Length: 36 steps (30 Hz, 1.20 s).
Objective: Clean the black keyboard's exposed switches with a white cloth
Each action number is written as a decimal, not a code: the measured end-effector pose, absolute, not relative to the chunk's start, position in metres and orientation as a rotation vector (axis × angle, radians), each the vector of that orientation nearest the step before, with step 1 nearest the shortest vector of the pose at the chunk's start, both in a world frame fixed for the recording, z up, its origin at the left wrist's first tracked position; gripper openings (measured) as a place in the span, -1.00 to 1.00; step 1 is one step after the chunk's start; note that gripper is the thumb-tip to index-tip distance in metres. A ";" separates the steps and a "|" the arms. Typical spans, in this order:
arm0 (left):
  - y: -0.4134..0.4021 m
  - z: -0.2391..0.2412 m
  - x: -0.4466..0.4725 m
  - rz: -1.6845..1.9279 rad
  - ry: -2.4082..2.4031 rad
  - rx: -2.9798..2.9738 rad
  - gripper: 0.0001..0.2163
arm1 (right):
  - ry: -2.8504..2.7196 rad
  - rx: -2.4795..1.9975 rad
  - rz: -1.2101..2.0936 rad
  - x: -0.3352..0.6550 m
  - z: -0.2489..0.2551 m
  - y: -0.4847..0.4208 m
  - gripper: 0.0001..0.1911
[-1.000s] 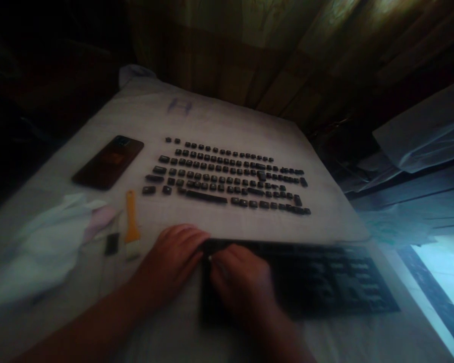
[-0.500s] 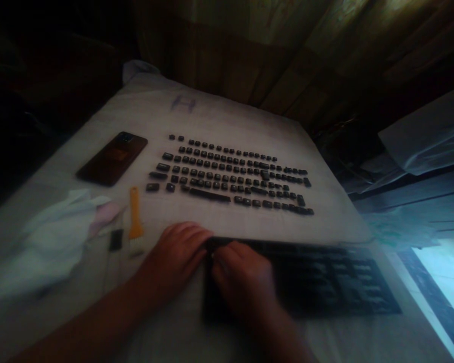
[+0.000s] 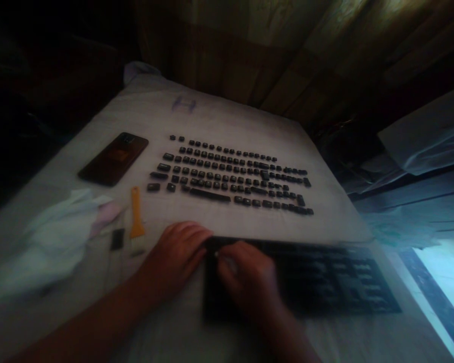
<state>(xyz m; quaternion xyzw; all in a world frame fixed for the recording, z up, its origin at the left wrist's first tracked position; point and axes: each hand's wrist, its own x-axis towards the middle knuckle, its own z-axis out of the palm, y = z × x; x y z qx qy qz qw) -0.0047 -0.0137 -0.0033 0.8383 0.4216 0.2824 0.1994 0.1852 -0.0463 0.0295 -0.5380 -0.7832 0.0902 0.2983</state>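
Note:
A black keyboard base (image 3: 340,282) with its keycaps off lies at the near edge of the cloth-covered surface. My left hand (image 3: 181,249) grips its far left corner, fingers bent over the edge. Over the left end of the base, my right hand (image 3: 247,269) is closed in a pinch. A tiny pale tip shows at its fingertips; what it belongs to is hidden and blurred. Beyond both hands, the loose black keycaps (image 3: 215,176) lie in rows, with the long space bar (image 3: 210,195) in the nearest row.
On the left lie a dark phone (image 3: 113,159), a brush with a yellow handle (image 3: 136,212), a small black piece (image 3: 117,239) and a crumpled white cloth (image 3: 60,237). A white cloth (image 3: 242,113) covers the surface. A curtain (image 3: 287,55) hangs behind it.
My right hand has shifted slightly to the right over the keyboard base, its fingers still pinched. My left hand stays at the corner.

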 end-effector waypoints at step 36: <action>-0.014 -0.004 -0.005 0.806 1.147 2.372 -0.75 | -2.152 -1.591 0.201 0.190 0.032 -0.048 -0.84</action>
